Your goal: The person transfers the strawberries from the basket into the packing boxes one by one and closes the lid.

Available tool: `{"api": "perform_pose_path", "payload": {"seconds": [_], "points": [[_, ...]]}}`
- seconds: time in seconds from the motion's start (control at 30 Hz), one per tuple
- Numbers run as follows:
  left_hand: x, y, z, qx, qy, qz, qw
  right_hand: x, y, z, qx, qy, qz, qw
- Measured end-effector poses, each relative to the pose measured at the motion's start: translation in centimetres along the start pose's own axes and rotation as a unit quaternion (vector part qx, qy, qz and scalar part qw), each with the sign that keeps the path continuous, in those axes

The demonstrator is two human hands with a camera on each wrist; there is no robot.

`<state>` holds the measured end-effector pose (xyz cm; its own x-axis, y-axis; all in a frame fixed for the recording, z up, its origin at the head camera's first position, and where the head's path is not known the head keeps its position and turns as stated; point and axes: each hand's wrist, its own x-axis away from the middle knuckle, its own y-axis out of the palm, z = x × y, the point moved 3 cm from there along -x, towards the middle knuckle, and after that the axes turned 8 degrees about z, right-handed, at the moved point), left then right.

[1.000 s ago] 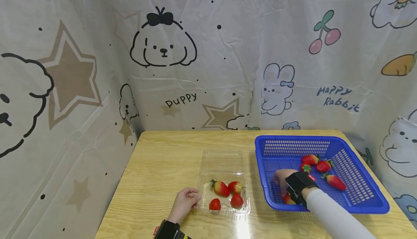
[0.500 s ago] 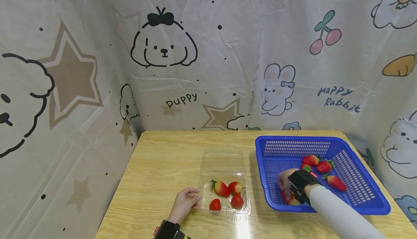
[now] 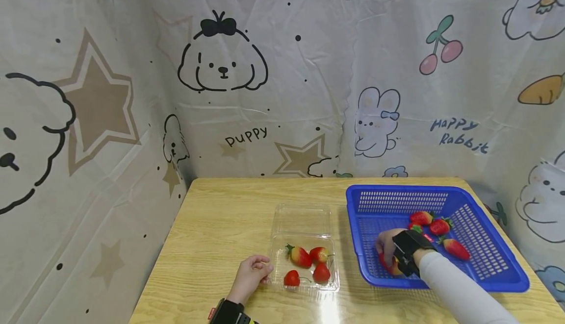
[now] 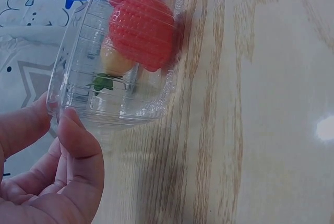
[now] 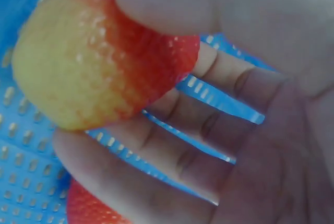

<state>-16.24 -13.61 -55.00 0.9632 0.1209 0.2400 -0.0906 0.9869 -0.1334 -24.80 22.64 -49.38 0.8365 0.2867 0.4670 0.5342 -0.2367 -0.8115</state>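
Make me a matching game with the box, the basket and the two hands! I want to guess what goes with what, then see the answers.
Things:
1. basket
2. left hand
3. box
4. right hand

What goes with them:
A. holding a red and yellow strawberry
B. see-through, with its lid open
C. blue
D. pinching the edge of something clear

Right pairs:
1-C, 2-D, 3-B, 4-A
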Motion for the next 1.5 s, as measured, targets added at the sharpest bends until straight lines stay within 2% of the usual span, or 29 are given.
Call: {"api": "perform_pose_path", "payload": {"seconds": [0.13,0.27,0.43,0.57,0.67,0.8,1.0,1.07,1.13,1.2,1.3,1.4,1.5], "points": [[0.1,0.1,0.0,0.003,0.004,0.000,1.0000,-0.9,-0.6,0.4,-0.026,-0.015,0.021,0.999],[0.0,0.1,0.0,0.008,0.003,-0.001,1.0000,-2.0,-2.0,0.6,-0.063,-0.058,0.053,0.995],[-0.1,0.1,-0.2,0.011,0.003,-0.003,0.9999,-2.5,-4.8,0.1,-0.087,-0.134,0.138,0.977],[-0.2,0.1,-0.3,0.013,0.006,-0.004,0.9999,-2.1,-6.7,-1.1,-0.110,-0.153,0.212,0.959],[-0.1,0.1,-0.2,0.010,0.002,-0.002,0.9999,-1.5,-7.7,-2.6,-0.129,-0.185,0.277,0.934],[-0.1,0.1,-0.1,0.006,-0.005,0.001,1.0000,-0.7,-8.2,-4.9,-0.137,-0.241,0.357,0.892],[-0.2,0.3,-0.3,0.015,0.004,0.006,0.9999,0.1,-7.7,-8.8,-0.148,-0.329,0.426,0.829],[-0.2,0.3,-0.3,0.016,0.009,0.007,0.9998,0.2,-7.3,-10.1,-0.148,-0.358,0.439,0.811],[-0.1,0.3,-0.2,0.016,0.012,0.011,0.9997,0.3,-6.7,-11.4,-0.146,-0.379,0.445,0.798],[-0.1,0.3,-0.1,0.015,0.014,0.014,0.9997,0.2,-6.0,-12.6,-0.142,-0.404,0.446,0.786],[0.0,0.4,0.0,0.012,0.015,0.018,0.9997,-0.2,-4.6,-14.2,-0.137,-0.447,0.429,0.773],[0.1,0.4,0.0,0.008,0.015,0.020,0.9996,-0.8,-2.8,-15.6,-0.125,-0.485,0.397,0.769],[0.1,0.3,0.0,0.005,0.013,0.023,0.9996,-1.5,-1.0,-16.6,-0.109,-0.491,0.362,0.785]]}}
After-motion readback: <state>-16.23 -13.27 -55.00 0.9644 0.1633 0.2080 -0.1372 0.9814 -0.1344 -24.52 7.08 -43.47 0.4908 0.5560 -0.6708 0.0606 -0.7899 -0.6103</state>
